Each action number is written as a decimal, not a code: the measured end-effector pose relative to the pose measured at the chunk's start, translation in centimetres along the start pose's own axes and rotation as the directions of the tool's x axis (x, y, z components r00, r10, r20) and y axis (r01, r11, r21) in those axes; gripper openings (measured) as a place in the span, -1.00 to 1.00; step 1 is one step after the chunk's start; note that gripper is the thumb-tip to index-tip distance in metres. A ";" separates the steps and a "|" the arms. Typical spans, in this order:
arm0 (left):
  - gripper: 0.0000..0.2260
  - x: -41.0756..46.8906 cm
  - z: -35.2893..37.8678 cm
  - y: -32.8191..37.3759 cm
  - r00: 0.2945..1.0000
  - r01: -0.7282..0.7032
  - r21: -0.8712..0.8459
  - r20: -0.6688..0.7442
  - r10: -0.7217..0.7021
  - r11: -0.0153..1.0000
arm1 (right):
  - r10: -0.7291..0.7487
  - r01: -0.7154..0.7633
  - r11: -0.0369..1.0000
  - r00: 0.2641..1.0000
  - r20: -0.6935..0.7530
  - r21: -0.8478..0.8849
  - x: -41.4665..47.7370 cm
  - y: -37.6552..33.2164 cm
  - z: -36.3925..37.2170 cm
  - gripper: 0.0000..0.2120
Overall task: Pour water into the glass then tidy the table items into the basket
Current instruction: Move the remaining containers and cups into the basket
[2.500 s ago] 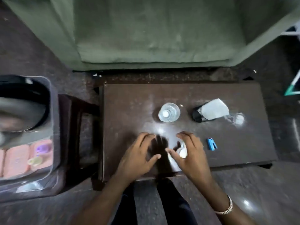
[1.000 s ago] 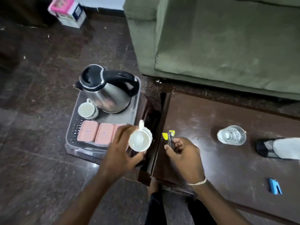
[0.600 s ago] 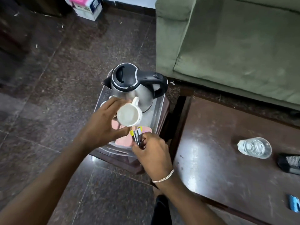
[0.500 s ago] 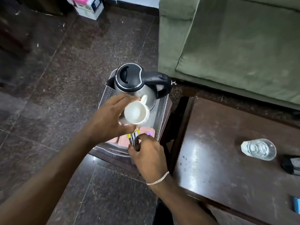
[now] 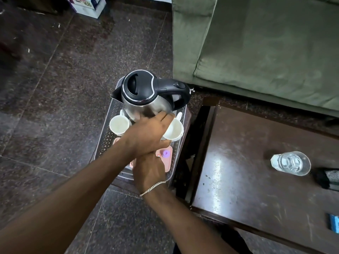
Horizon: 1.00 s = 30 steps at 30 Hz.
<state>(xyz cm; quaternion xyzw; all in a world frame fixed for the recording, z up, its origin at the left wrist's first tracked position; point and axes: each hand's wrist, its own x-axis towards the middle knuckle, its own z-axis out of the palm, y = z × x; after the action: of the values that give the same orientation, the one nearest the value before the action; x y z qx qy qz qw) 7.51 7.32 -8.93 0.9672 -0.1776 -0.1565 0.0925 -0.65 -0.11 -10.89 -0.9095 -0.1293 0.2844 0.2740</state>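
Observation:
A clear perforated basket (image 5: 107, 133) stands on a low stand left of the dark wooden table (image 5: 238, 189). It holds a steel kettle with a black lid (image 5: 145, 94), a white cup (image 5: 119, 124) and pink cases (image 5: 167, 163) with a purple cap. My left hand (image 5: 146, 133) reaches over the basket and grips a second white cup (image 5: 174, 131) at its right side, beside the kettle. My right hand (image 5: 149, 171) is over the basket's near end, fingers hidden under my left wrist. The glass of water (image 5: 291, 163) stands on the table at right.
A black and grey item (image 5: 326, 178) lies right of the glass, and a small blue object (image 5: 333, 225) sits at the table's right edge. A green sofa (image 5: 266, 43) stands behind the table. A cardboard box (image 5: 86, 4) is on the dark floor, top left.
Both hands left the table and moved left to the basket. My left hand carried the white cup down beside the kettle. My right hand brought a small yellow-tipped item over the basket, where it is now hidden.

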 end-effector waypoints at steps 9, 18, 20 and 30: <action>-0.28 1.0 -0.8 0.3 0.999 -0.036 0.148 0.044 0.030 0.988 | 0.028 -0.027 0.990 1.000 0.006 -0.140 1.2 0.8 0.4 -0.56; -0.34 0.6 -0.7 0.8 0.991 -0.070 0.379 0.131 0.021 0.923 | 0.001 -0.002 1.000 0.999 -0.053 -0.010 -1.4 -0.1 -0.3 -0.65; -0.32 1.0 -0.7 0.6 0.992 -0.061 0.420 0.129 0.007 0.905 | -0.031 0.031 0.999 0.996 -0.088 -0.009 -2.5 0.0 -0.2 -0.73; -0.39 2.2 0.9 1.1 0.987 0.014 0.395 0.144 -0.077 0.919 | -0.068 0.069 0.998 0.967 -0.245 -0.005 -5.4 2.4 0.3 -0.84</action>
<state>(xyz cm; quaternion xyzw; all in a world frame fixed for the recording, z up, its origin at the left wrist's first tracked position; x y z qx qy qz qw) 8.80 5.35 -10.11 0.9546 -0.1896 -0.1954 -0.1209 -4.96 -4.03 -10.03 -0.9321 -0.1253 0.1606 0.2993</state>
